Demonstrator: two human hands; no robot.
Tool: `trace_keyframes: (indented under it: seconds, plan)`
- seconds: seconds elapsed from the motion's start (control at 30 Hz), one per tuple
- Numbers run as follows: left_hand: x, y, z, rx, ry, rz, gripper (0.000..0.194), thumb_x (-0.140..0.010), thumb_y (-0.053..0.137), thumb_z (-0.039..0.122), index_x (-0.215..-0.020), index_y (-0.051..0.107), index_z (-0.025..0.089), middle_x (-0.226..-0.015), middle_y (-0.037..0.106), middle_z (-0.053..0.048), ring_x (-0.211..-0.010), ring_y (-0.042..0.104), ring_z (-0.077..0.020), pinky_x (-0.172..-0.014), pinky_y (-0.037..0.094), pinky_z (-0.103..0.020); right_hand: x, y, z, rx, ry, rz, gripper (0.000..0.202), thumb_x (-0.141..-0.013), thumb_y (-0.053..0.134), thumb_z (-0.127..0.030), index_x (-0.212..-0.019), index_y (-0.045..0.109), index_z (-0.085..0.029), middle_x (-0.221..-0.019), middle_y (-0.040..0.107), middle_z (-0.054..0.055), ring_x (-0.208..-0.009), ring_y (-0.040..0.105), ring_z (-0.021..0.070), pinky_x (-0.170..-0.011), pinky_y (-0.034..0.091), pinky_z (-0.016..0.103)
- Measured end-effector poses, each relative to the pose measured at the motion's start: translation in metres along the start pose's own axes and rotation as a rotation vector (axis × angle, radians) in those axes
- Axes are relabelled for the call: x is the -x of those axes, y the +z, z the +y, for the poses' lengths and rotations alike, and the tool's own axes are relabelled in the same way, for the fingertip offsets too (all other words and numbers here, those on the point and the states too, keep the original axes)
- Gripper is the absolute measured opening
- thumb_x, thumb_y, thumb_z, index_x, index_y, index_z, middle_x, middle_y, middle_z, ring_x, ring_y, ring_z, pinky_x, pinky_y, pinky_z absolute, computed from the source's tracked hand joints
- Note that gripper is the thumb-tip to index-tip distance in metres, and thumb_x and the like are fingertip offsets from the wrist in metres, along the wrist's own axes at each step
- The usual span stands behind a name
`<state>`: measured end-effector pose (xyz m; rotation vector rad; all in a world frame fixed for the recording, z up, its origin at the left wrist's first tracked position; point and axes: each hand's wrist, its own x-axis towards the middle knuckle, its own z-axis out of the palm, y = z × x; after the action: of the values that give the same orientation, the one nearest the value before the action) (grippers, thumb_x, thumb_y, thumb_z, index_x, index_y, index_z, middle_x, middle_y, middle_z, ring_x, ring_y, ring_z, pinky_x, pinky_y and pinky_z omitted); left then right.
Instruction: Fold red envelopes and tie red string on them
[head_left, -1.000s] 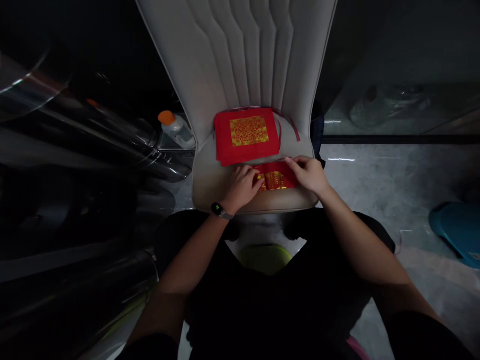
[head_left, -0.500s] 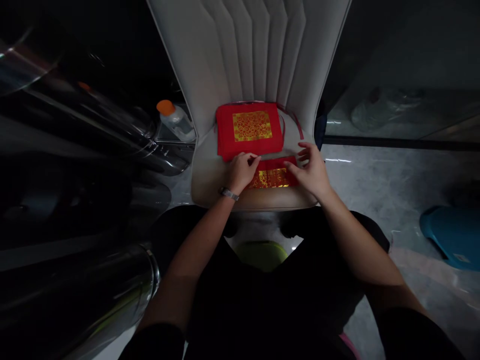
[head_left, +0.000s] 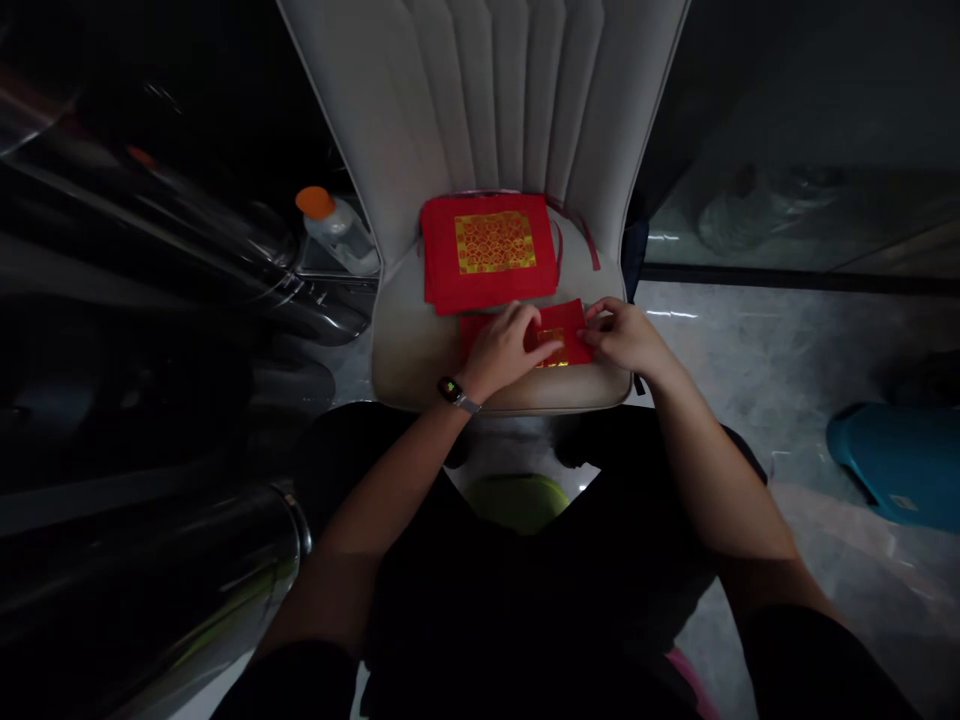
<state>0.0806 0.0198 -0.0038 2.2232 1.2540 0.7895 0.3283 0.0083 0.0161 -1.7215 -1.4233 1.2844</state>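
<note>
A stack of red pieces with a gold pattern (head_left: 495, 243) lies on the seat of a pale chair (head_left: 420, 370). In front of it, near the seat's front edge, lies a narrower red piece with gold print (head_left: 568, 322). My left hand (head_left: 506, 350), with a watch at the wrist, rests over this piece's left part, thumb and fingers apart. At the piece's right end, my right hand (head_left: 619, 335) pinches the edge between thumb and fingers.
A bottle with an orange cap (head_left: 337, 232) stands left of the chair. Dark glossy cylinders fill the left side. On the floor at the right is a blue object (head_left: 900, 465), and a green one (head_left: 519, 502) shows below the seat.
My left hand has opened and turned flatter over the narrow red piece. My right hand has closed from an open pose onto its right edge. The view has shifted slightly.
</note>
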Motion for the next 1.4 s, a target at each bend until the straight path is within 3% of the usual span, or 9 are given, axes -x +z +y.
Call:
trace_keyframes:
  seconds: [0.1,0.23,0.33,0.5,0.63,0.73,0.83,1.07,1.4]
  plan:
    - [0.012,-0.004,0.007,-0.004,0.035,-0.076,0.064,-0.077,0.1,0.037,-0.123,0.058,0.022,-0.125,0.066,-0.011,-0.117,0.068,-0.0314,-0.101,0.058,-0.044,0.001,0.004,-0.008,-0.159,-0.02,0.006,0.046,-0.073,0.091,-0.05,-0.1,0.06,-0.028,-0.065,0.064,-0.005,-0.054,0.057,0.0169,-0.053,0.045,0.03]
    - [0.02,-0.01,-0.004,0.015,-0.012,-0.072,0.055,-0.087,0.09,0.024,-0.13,0.057,0.021,-0.129,0.067,-0.012,-0.118,0.07,-0.0295,-0.107,0.059,-0.045,0.001,0.009,-0.012,-0.221,-0.075,0.07,0.048,-0.08,0.086,-0.061,-0.104,0.063,-0.027,-0.072,0.066,-0.003,-0.061,0.061,0.0168,-0.057,0.048,0.03]
    - [0.026,-0.012,-0.009,0.048,-0.004,0.022,0.07,-0.088,0.081,0.014,-0.15,0.048,0.02,-0.142,0.063,-0.016,-0.13,0.067,-0.0296,-0.116,0.056,-0.047,-0.002,0.013,-0.006,-0.226,-0.026,0.101,0.057,-0.076,0.089,-0.062,-0.111,0.059,-0.029,-0.082,0.065,-0.002,-0.063,0.062,0.0168,-0.056,0.052,0.032]
    - [0.043,-0.024,0.0,-0.104,-0.03,0.234,0.107,-0.08,0.07,0.001,-0.174,0.023,0.022,-0.175,0.036,-0.022,-0.165,0.035,-0.0406,-0.135,0.033,-0.065,-0.011,0.022,0.014,-0.263,0.031,0.121,0.081,-0.06,0.097,-0.053,-0.123,0.052,-0.03,-0.101,0.063,-0.002,-0.067,0.063,0.0149,-0.055,0.056,0.032]
    - [0.056,-0.039,0.004,-0.34,-0.029,0.057,0.094,-0.078,0.07,-0.002,-0.164,0.05,0.031,-0.184,0.026,-0.012,-0.171,0.01,-0.0522,-0.132,0.011,-0.086,-0.023,0.024,0.024,-0.216,0.03,0.166,0.084,-0.056,0.099,-0.044,-0.126,0.053,-0.029,-0.095,0.064,-0.004,-0.07,0.064,0.0157,-0.061,0.057,0.031]
    - [0.056,-0.041,0.002,-0.352,0.04,-0.105,0.059,-0.086,0.068,0.002,-0.14,0.072,0.025,-0.172,0.05,-0.012,-0.17,0.021,-0.0498,-0.134,0.013,-0.085,-0.031,0.023,0.023,-0.196,0.069,0.145,0.078,-0.056,0.099,-0.039,-0.121,0.057,-0.027,-0.082,0.065,-0.006,-0.067,0.063,0.0166,-0.061,0.055,0.031]
    - [0.046,-0.031,-0.001,-0.275,0.04,-0.13,0.035,-0.097,0.069,0.016,-0.131,0.075,0.017,-0.158,0.064,-0.019,-0.163,0.042,-0.0447,-0.136,0.026,-0.073,-0.035,0.023,0.017,-0.247,0.122,0.072,0.059,-0.056,0.099,-0.034,-0.102,0.065,-0.023,-0.078,0.07,-0.003,-0.065,0.064,0.0168,-0.061,0.054,0.031]
    - [0.025,-0.01,-0.021,-0.137,0.078,-0.18,0.033,-0.107,0.059,0.023,-0.137,0.072,0.017,-0.156,0.065,-0.017,-0.155,0.054,-0.0339,-0.132,0.041,-0.058,-0.018,0.036,0.01,-0.044,0.002,0.2,0.021,-0.076,0.08,-0.035,-0.091,0.073,-0.021,-0.082,0.076,0.003,-0.07,0.066,0.0194,-0.065,0.051,0.032]
    - [0.025,-0.024,-0.025,-0.342,0.089,-0.242,0.057,-0.108,0.061,0.038,-0.16,0.055,0.015,-0.159,0.059,-0.017,-0.144,0.054,-0.0367,-0.124,0.045,-0.055,-0.029,0.038,0.006,0.225,-0.048,0.28,0.011,-0.086,0.071,-0.031,-0.088,0.071,-0.02,-0.079,0.075,0.003,-0.068,0.065,0.0197,-0.067,0.048,0.032]
